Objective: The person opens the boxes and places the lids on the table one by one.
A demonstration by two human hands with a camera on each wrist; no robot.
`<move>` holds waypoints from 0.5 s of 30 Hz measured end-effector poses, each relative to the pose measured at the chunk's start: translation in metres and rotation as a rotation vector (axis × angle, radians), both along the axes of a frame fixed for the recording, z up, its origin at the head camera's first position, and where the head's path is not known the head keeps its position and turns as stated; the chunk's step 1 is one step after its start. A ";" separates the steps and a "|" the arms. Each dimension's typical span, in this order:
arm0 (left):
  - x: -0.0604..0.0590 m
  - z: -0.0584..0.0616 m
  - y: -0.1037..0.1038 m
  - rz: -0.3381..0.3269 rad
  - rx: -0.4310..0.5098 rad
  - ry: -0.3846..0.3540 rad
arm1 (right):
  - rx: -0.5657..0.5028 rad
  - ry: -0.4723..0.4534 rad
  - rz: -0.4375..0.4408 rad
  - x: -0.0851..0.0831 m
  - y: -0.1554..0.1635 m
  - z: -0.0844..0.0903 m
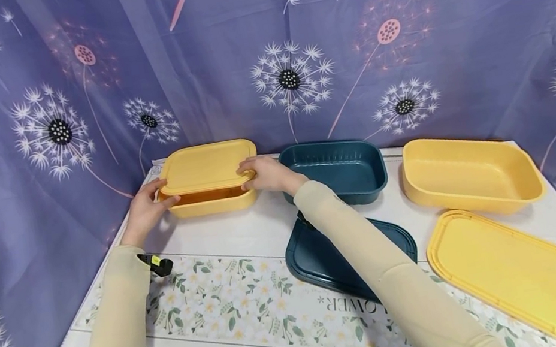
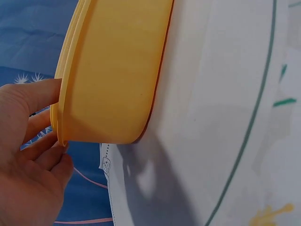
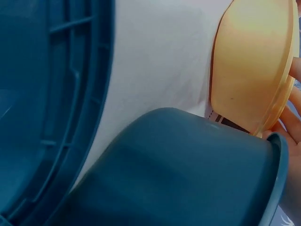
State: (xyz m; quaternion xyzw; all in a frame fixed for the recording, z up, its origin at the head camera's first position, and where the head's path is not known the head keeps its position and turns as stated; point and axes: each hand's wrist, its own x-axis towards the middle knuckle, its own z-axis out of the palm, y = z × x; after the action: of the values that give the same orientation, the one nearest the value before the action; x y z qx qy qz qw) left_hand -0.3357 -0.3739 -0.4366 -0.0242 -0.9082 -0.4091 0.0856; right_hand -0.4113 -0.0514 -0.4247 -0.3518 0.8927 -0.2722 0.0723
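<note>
Left hand [image 1: 145, 206] grips the left end of the small yellow lid [image 1: 207, 166], thumb on top and fingers curled under the rim. Left wrist view confirms: thumb and fingers [image 2: 28, 141] pinch the lid edge. Right hand [image 1: 264, 174] holds the lid's right end, fingers over the top edge; how the fingers lie underneath cannot be told. Lid sits tilted on the small yellow box [image 1: 208, 199], near edge raised, a gap showing the box's inside. Box stands on the table [image 1: 228, 236] at about 11 o'clock, close to the backdrop.

Just beside the box at its 3 o'clock: a dark teal box [image 1: 337, 170], open, with the right wrist near its rim. At the teal box's 6 o'clock, a dark teal lid [image 1: 319, 261] lies flat, partly under the right forearm. Far right, around 2 o'clock: a large yellow box [image 1: 466, 174], open. At its 6 o'clock, a large yellow lid [image 1: 518, 275] lies flat. Floral cloth strip [image 1: 233, 305] runs across the table. Purple dandelion-print backdrop [image 1: 290, 44] behind.
</note>
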 end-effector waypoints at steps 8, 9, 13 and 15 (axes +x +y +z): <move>0.001 0.005 -0.001 0.021 0.017 0.030 | -0.083 0.009 0.032 0.000 0.005 0.002; 0.001 0.005 -0.001 0.021 0.017 0.035 | -0.094 0.002 0.030 0.000 0.006 0.002; 0.000 0.005 -0.002 0.024 0.021 0.050 | -0.133 -0.032 0.023 0.000 0.007 0.003; 0.001 0.006 -0.002 0.025 0.028 0.050 | -0.146 -0.045 0.021 0.000 0.008 0.004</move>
State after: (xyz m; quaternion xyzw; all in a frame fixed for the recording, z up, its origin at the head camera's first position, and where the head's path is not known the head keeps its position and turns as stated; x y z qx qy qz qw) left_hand -0.3352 -0.3761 -0.4306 -0.0217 -0.9001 -0.4199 0.1138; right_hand -0.4116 -0.0435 -0.4207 -0.3592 0.8650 -0.3434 0.0694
